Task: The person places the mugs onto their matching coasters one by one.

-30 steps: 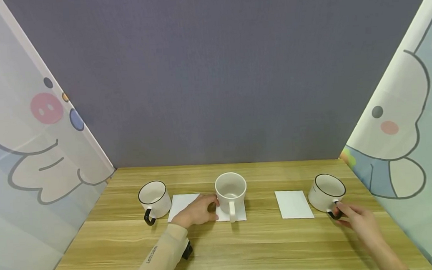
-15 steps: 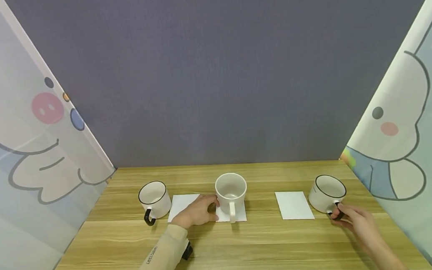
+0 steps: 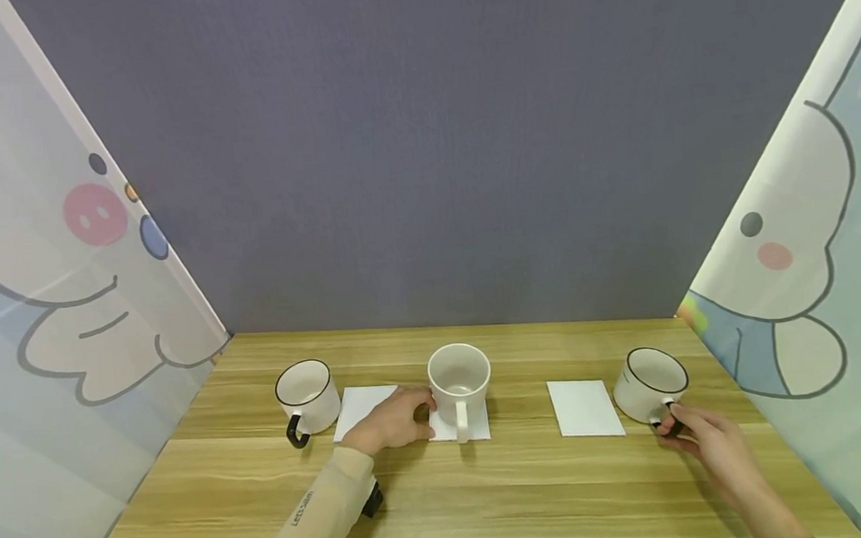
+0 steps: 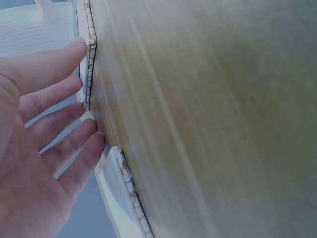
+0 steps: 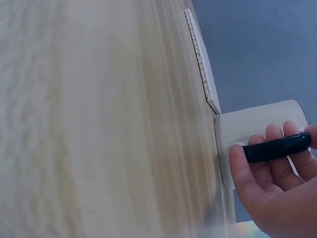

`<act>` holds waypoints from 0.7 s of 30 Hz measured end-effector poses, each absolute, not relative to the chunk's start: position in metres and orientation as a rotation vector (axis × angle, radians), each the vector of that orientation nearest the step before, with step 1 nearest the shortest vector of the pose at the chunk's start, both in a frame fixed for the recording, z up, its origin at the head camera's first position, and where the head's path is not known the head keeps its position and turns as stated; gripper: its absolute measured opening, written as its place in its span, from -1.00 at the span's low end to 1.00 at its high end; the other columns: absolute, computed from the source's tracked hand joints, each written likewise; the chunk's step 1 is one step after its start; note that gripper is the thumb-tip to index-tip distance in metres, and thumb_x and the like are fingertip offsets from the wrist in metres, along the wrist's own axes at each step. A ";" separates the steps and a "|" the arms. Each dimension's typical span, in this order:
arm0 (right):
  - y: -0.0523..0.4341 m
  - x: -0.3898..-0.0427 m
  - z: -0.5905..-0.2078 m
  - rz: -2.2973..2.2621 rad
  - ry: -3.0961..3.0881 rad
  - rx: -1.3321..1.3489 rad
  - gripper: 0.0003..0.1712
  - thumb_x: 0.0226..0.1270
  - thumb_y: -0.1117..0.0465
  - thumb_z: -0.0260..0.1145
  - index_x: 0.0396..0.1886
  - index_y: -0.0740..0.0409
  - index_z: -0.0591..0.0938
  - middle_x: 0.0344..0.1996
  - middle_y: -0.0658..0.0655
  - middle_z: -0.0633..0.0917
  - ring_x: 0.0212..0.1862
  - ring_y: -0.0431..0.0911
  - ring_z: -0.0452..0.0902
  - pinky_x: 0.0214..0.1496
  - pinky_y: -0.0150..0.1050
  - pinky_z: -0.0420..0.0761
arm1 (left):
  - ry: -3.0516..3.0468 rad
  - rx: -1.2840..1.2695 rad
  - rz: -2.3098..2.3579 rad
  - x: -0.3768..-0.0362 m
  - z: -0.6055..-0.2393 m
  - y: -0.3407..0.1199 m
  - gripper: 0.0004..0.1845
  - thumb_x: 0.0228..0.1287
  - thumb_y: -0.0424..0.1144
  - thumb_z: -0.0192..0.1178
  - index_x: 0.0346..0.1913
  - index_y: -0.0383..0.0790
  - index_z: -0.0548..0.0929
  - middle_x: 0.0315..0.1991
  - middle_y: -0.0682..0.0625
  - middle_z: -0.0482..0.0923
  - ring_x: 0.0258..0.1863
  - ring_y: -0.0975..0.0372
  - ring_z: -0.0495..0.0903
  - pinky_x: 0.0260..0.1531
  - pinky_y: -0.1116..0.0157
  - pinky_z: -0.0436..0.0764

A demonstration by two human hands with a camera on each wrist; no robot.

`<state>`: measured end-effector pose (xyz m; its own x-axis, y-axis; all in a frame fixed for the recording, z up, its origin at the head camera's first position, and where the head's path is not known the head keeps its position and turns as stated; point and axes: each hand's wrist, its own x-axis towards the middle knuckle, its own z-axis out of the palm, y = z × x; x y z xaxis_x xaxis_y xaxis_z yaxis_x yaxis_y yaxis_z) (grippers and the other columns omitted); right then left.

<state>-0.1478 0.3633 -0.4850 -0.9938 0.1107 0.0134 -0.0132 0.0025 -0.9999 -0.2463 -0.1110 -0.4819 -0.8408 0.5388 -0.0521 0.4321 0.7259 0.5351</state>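
Our right hand (image 3: 712, 441) lower right, fingers pinching the black-handled mug (image 3: 648, 383), our left hand (image 3: 392, 422) centre, fingers spread flat on a white coaster (image 3: 361, 407)

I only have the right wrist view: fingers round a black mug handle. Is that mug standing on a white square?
Observer: No. The right mug stands on the table, just right of a bare white square.
Operator: Any other mugs?
Observer: Two. A middle mug stands on its own square, and a left mug stands on the table.
Operator: And the other hand?
Observer: The left hand rests just left of the middle mug, fingers straight.
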 end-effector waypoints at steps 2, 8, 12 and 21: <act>0.363 -0.148 -0.485 2.157 -2.158 -0.113 -0.56 0.63 0.23 0.10 -0.26 0.63 0.58 -0.38 0.11 0.68 -0.26 -0.14 0.66 -0.17 -0.22 0.74 | 2.734 0.766 0.775 -0.245 -0.482 -0.111 -0.69 0.17 -0.24 0.49 -0.05 -0.13 0.66 0.30 -0.10 0.54 0.32 -0.09 0.41 0.34 -0.09 0.38; 0.362 -0.148 -0.484 2.156 -2.153 -0.118 -0.55 0.63 0.24 0.10 -0.25 0.67 0.56 -0.39 0.13 0.67 -0.27 -0.14 0.66 -0.17 -0.22 0.74 | 2.763 0.754 0.822 -0.243 -0.482 -0.112 -0.76 0.21 -0.26 0.46 -0.10 -0.16 0.68 0.17 -0.09 0.63 0.24 -0.06 0.51 0.28 -0.09 0.44; 0.363 -0.148 -0.484 2.156 -2.165 -0.118 -0.54 0.63 0.22 0.10 -0.25 0.67 0.56 -0.39 0.12 0.68 -0.27 -0.13 0.66 -0.16 -0.22 0.75 | 2.783 0.674 0.848 -0.239 -0.478 -0.112 -0.81 0.28 -0.21 0.41 -0.11 -0.17 0.70 -0.06 -0.01 0.68 0.03 0.03 0.57 0.05 -0.07 0.55; 0.361 -0.148 -0.483 2.157 -2.156 -0.168 -0.54 0.63 0.22 0.11 -0.27 0.66 0.58 -0.40 0.11 0.68 -0.27 -0.12 0.67 -0.17 -0.22 0.75 | 2.929 0.564 0.841 -0.233 -0.456 -0.111 -0.89 0.34 -0.23 0.29 -0.17 -0.19 0.71 -0.20 -0.06 0.69 -0.26 0.09 0.62 -0.22 0.02 0.63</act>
